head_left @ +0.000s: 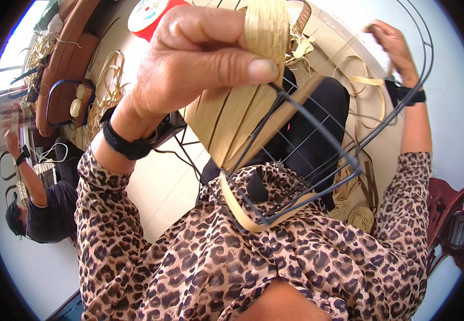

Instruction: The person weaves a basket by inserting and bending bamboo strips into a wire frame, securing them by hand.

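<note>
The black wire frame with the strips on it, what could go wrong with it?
If the left hand loosens, the wide tan strip it pinches might slacken. The blurred narrow strip running up to the right hand could snag on the black wire frame.

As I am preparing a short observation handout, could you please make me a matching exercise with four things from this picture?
Things:
1. Person's left hand
2. Dark, openwork wire frame
3. Round red-and-white object
4. Glossy dark-red piece of furniture

Places and states:
A. By the right edge, in the lower half
B. Partly covered in tan strips, bare elsewhere
C. At the top edge, beyond the left wrist
D. Gripping a flat tan strip

Pairs: 1-D, 2-B, 3-C, 4-A
</note>
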